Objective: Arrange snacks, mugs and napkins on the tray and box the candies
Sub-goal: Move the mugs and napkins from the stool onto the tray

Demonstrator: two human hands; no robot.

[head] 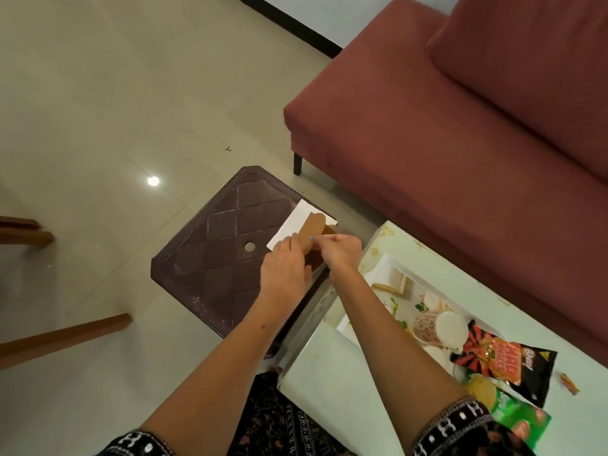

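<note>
Both hands on the brown cardboard box (312,236), over the dark stool (223,245) w/ a white napkin (294,223) under it. Left hand (284,266) fingers grasp the box side to steady it; right hand (340,253) fingers pinch near the flap, prob. to close it. Tray (391,268) w/ mug (431,327) & chips (503,360) sits on the bench (329,366).

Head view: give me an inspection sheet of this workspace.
Surface: brown plastic stool; pale table beside it.
Job's things: brown box on white napkin, on the stool; tray on the table holds mugs and snack packets.
Clutter: small wrapper on the table.
Grippers: left hand and right hand both on the box.
Cables: nothing seen.
Surroundings: red sofa, tiled floor.
</note>
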